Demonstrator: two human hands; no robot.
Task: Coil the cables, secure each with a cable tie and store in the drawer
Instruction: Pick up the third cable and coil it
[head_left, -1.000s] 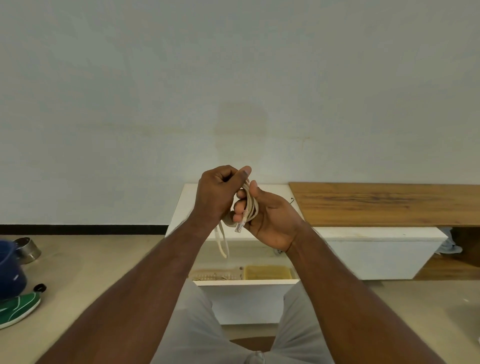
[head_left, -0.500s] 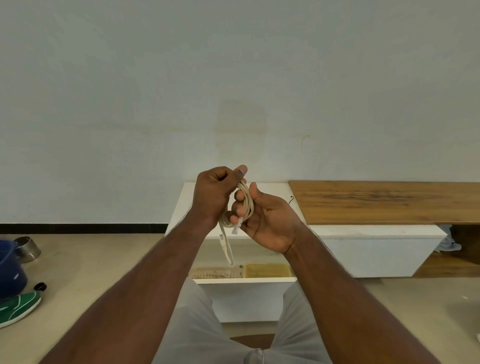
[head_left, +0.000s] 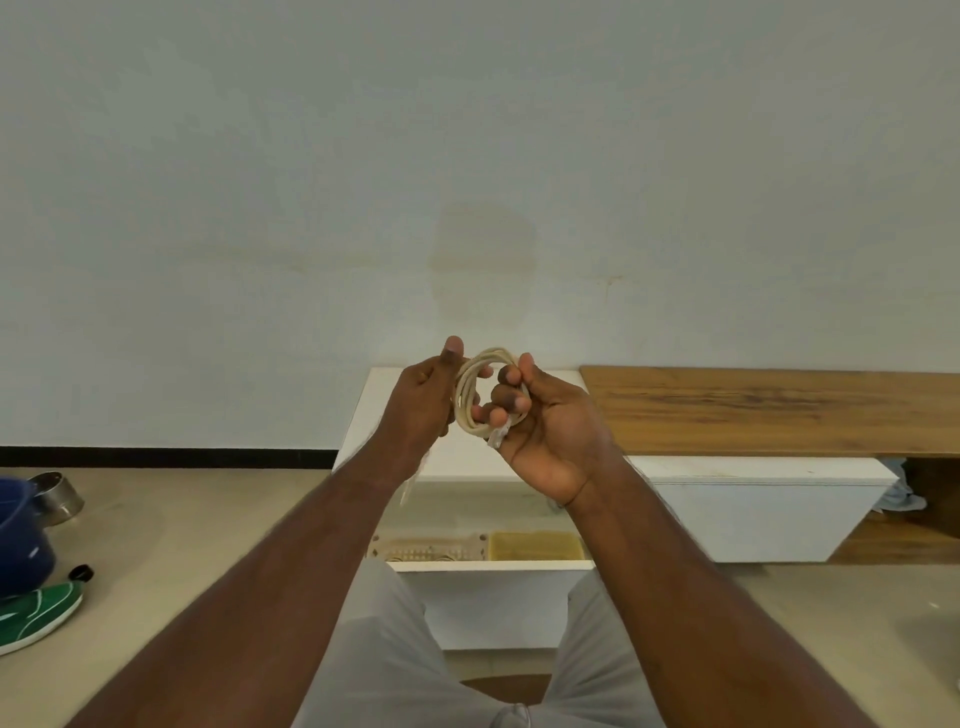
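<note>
Holding one cream cable (head_left: 470, 395), coiled in several loops, at frame centre above one open white drawer (head_left: 483, 566). Gripping the coil's left side with the left hand (head_left: 421, 402), thumb raised; pinching its right side with the right hand (head_left: 545, 415), fingers curled through the ring. Presenting now as an open ring facing the camera, against the tighter edge-on bundle half a second back. Standing upright, long axis near vertical; one clear plug (head_left: 496, 436) pointing down-left.
</note>
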